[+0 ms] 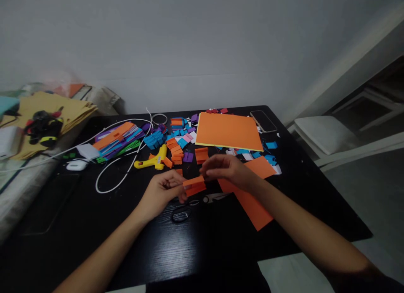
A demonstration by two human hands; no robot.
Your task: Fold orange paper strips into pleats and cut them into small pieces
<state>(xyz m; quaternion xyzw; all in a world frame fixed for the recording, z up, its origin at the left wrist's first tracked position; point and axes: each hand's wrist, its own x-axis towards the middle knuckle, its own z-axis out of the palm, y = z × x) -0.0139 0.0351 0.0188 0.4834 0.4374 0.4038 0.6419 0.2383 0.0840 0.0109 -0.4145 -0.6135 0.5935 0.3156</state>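
A folded piece of orange paper (pixel 194 186) is pinched by its left end between the thumb and fingers of my left hand (pixel 162 190). My right hand (pixel 225 171) hovers at the paper's right end with its fingers loosely curved and apart; whether the fingertips touch the paper I cannot tell. Beneath the held piece lie scissors (pixel 181 213) with dark handles. Another folded orange piece (pixel 201 155) sits just beyond my hands. Under my right forearm are flat orange sheets (pixel 252 204).
A yellow glue gun (pixel 154 159), a white cable (pixel 109 190) and a stack of coloured paper (pixel 118 137) lie to the left. Small folded pieces (pixel 154 139) cluster mid-table. A large orange sheet (pixel 229 131) and a phone (pixel 263 121) lie at the back, near the wall.
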